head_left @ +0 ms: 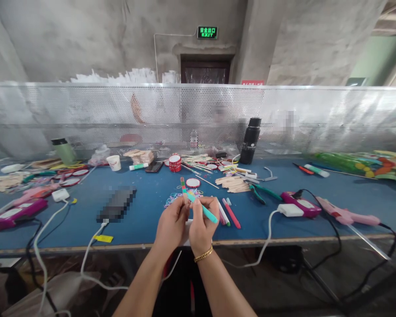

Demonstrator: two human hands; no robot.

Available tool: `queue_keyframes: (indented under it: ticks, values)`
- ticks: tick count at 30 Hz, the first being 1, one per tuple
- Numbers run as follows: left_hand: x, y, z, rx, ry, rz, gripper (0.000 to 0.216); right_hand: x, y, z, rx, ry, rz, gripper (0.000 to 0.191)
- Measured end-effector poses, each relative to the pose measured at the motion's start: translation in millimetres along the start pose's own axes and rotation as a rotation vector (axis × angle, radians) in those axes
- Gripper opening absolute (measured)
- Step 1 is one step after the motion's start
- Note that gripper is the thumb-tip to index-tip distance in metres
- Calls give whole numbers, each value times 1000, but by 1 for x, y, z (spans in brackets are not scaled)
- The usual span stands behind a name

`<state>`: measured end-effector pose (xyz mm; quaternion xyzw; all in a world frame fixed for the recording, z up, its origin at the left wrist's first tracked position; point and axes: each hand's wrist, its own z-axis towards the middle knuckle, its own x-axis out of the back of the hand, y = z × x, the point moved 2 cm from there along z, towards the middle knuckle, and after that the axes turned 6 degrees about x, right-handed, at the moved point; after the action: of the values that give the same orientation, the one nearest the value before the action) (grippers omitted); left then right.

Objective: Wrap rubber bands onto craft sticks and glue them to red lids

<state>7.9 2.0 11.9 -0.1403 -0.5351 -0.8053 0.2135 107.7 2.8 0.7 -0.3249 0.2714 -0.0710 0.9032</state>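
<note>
Left hand (170, 224), lower center of frame, pinches a color-banded flat stick (183, 185), upper end leaning slightly left. Right hand (200, 226) just beside it, gripping a turquoise marker (209, 213); near end meets the stick area, contact unclear. Both over the front of the blue bench (145, 215). Small colored bands (170, 200) piled behind the hands, pink marker (231, 214) lying to their right.

Blue bench (86, 198): paper cup (114, 163) and black bottle (250, 141) upright toward back; wooden sticks (234, 183), markers (231, 213) near middle; pink glue gun (346, 214) at right.
</note>
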Motion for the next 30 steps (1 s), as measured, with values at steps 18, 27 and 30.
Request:
queue_keyframes:
  ticks: [18,27,30]
  values:
    - [-1,0,-1,22,13,38,24,0,3,0,-14,-3,-4,22]
    - [-1,0,0,12,11,35,22,-1,4,0,-20,-26,2,22]
    - [-1,1,0,7,30,35,22,0,4,0,-23,38,-16,22]
